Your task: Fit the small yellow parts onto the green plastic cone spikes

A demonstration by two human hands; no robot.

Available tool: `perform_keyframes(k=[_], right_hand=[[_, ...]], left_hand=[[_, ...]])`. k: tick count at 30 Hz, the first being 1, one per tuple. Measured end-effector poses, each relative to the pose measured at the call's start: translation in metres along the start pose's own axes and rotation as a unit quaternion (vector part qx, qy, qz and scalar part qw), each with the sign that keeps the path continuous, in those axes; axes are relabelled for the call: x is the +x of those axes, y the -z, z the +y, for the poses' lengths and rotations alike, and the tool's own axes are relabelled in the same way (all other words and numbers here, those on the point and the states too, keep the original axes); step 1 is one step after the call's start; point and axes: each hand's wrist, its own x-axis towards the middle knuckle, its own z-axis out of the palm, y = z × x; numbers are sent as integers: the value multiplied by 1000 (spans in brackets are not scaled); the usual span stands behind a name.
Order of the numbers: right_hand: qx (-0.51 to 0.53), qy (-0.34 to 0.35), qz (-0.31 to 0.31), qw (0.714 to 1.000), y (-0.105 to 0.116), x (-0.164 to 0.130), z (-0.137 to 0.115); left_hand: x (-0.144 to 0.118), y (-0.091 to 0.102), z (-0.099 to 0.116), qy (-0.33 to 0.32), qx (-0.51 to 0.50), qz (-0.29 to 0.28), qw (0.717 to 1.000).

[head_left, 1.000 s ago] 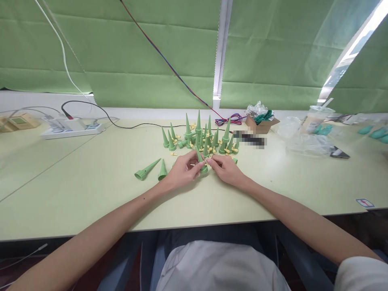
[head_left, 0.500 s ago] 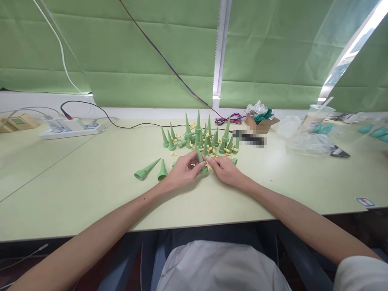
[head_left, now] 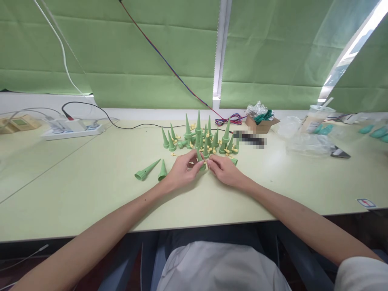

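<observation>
Gripping a green plastic spike (head_left: 199,154) tip-up, leaning left, the left fingers (head_left: 196,167) hold it just left of the right fingers (head_left: 213,164), which pinch a small yellow valve (head_left: 205,162).

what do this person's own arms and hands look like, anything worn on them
The left hand and right hand are bare, with no gloves, and no watch or bracelet shows. Both forearms are uncovered; the left forearm has a small dark spot. A white sleeve shows on the right arm.
</observation>
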Motion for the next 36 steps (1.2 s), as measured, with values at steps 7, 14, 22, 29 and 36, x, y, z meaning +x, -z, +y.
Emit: perform_keyframes(k=[7,14,22,29,36], right_hand=[[27,-9,11,1000,0,1,3],[86,-39,29,995,0,1,0],[88,-25,93,991,4,-1,-7],[51,22,89,994,6,-3,-5],[61,13,77,995,5,-4,-3]], left_hand=[[-4,0,-3,-57,26,-27,998],[-3,-3,-3,-103,15,-11,994],[2,2,10,11,-88,70,994],[3,3,6,70,-135,-27,988],[3,3,3,89,-125,-62,986]])
